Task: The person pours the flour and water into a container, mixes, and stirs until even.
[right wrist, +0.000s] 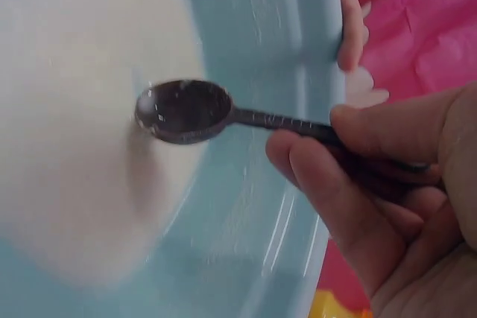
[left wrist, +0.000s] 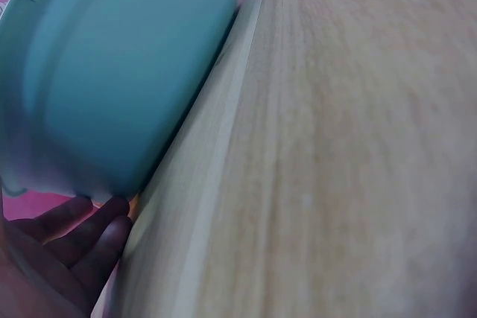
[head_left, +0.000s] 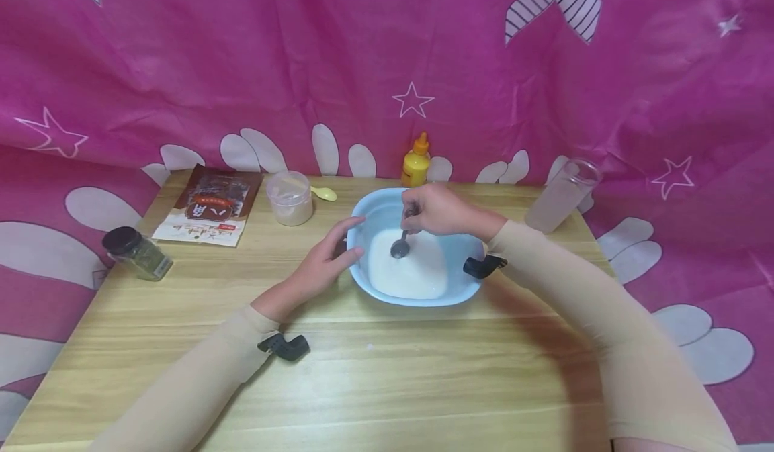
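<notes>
inside blue bowl (head_left: 465, 289): white powder (head_left: 417, 270); spoon (head_left: 400, 247)

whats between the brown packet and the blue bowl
In the head view, a lidded tub of pale powder, with a small yellow spoon just behind it, sits between the packet and the bowl.
</notes>
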The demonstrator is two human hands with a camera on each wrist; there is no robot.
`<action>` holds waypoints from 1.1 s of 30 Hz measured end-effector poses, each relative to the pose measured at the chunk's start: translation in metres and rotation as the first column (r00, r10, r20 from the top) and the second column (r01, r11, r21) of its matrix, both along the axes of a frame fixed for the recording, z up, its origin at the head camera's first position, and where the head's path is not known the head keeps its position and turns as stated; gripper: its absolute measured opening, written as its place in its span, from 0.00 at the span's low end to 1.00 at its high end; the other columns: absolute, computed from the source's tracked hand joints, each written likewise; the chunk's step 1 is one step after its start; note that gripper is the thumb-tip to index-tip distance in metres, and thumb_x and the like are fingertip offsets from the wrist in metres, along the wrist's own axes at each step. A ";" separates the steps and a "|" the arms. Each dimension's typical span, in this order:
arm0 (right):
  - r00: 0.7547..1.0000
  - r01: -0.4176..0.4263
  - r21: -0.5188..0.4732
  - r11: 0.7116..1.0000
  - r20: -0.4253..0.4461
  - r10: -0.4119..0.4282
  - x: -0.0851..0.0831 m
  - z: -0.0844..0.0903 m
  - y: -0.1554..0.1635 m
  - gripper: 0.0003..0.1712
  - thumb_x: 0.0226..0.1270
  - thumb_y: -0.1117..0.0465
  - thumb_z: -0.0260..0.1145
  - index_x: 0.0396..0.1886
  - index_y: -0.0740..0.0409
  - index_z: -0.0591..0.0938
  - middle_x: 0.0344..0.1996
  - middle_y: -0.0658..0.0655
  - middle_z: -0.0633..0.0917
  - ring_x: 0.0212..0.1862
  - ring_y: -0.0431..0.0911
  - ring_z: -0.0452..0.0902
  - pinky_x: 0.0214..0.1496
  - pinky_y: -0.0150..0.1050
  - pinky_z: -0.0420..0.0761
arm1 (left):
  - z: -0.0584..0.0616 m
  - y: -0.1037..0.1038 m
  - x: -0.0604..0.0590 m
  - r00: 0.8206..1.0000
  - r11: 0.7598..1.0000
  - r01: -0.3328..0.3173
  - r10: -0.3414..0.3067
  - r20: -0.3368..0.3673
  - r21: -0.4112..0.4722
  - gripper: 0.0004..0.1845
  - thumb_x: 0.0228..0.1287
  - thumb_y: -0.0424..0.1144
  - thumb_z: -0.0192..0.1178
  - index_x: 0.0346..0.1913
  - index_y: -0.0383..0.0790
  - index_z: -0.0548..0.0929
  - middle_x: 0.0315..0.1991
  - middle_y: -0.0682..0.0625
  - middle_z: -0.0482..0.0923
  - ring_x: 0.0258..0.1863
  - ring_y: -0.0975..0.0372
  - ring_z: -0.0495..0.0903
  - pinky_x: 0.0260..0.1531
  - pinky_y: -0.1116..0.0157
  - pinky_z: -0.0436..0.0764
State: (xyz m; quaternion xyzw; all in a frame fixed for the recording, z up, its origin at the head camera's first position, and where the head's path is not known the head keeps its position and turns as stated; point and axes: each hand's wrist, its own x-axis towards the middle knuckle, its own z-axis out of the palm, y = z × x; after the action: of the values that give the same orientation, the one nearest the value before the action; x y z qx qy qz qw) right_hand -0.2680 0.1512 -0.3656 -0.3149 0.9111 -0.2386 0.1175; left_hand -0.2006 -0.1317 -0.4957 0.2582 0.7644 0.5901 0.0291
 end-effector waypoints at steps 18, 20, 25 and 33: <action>0.999 0.044 0.161 0.986 0.015 -0.047 0.015 0.014 0.030 0.17 0.70 0.64 0.80 0.27 0.52 0.79 0.23 0.50 0.82 0.31 0.44 0.84 0.34 0.41 0.76 | -0.002 -0.002 -0.002 1.000 1.000 0.005 -0.005 -0.015 -0.006 0.33 0.87 0.43 0.59 0.87 0.51 0.64 0.87 0.43 0.61 0.75 0.40 0.77 0.73 0.43 0.81; 0.999 0.016 0.145 0.989 0.033 -0.021 0.020 0.012 0.027 0.17 0.71 0.64 0.80 0.27 0.52 0.80 0.23 0.49 0.84 0.31 0.43 0.86 0.35 0.41 0.77 | -0.001 -0.002 -0.002 1.000 1.000 0.008 -0.008 -0.013 -0.003 0.33 0.87 0.43 0.59 0.87 0.51 0.64 0.87 0.42 0.61 0.75 0.40 0.77 0.72 0.43 0.81; 0.999 -0.019 0.075 0.997 0.028 0.017 0.027 0.008 0.014 0.17 0.70 0.63 0.80 0.27 0.50 0.80 0.25 0.46 0.86 0.31 0.43 0.84 0.34 0.41 0.77 | 0.000 -0.001 -0.002 1.000 1.000 0.006 -0.006 -0.008 0.002 0.33 0.87 0.43 0.60 0.87 0.51 0.64 0.86 0.43 0.62 0.75 0.40 0.77 0.72 0.44 0.82; 0.999 0.049 -0.003 0.999 -0.005 -0.049 0.008 0.000 0.000 0.13 0.73 0.62 0.80 0.32 0.52 0.83 0.32 0.46 0.91 0.33 0.47 0.82 0.32 0.41 0.79 | 0.000 -0.001 -0.001 1.000 1.000 -0.001 0.001 0.008 -0.003 0.33 0.87 0.43 0.60 0.87 0.52 0.65 0.87 0.43 0.61 0.76 0.40 0.76 0.72 0.44 0.81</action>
State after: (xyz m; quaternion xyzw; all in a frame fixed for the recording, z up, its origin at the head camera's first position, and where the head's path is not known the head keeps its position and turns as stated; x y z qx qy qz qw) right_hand -0.2597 0.1514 -0.3658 -0.2934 0.9185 -0.2418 0.1089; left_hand -0.2018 -0.1322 -0.4960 0.2555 0.7653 0.5899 0.0324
